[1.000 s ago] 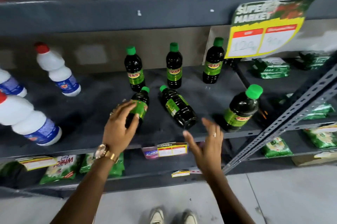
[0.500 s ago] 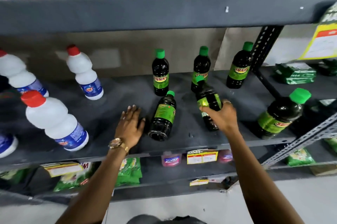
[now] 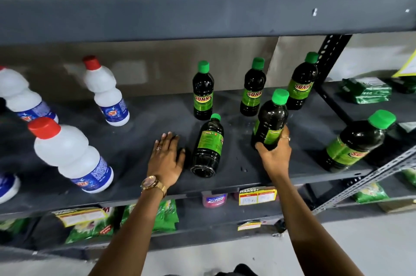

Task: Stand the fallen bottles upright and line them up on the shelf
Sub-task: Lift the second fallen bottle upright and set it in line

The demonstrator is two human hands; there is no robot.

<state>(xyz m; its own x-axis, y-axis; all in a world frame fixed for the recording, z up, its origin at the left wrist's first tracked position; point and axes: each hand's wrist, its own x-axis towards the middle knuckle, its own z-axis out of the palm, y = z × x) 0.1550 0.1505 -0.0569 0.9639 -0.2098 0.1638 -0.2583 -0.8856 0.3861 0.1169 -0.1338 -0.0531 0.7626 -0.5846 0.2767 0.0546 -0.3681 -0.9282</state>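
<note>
Dark bottles with green caps and green labels are on the grey shelf (image 3: 135, 147). My right hand (image 3: 275, 154) grips one dark bottle (image 3: 270, 121) near its base and holds it almost upright, slightly tilted. Another dark bottle (image 3: 208, 147) lies on its side, cap pointing to the back. My left hand (image 3: 165, 158) rests flat on the shelf just left of it, fingers spread, thumb touching its base. Three dark bottles (image 3: 203, 93) (image 3: 253, 91) (image 3: 302, 84) stand upright in a row at the back. A larger dark bottle (image 3: 355, 143) stands at the front right.
White bottles with red caps (image 3: 72, 156) (image 3: 105, 93) (image 3: 20, 95) stand at the left of the shelf. A slanted metal brace (image 3: 369, 176) crosses at the lower right. Green packets (image 3: 365, 90) lie on the neighbouring shelf, more packets (image 3: 167, 217) on the shelf below.
My right hand has taken hold of one fallen dark bottle and raised it from lying to nearly upright. My left hand has come off the other fallen bottle and rests beside it.
</note>
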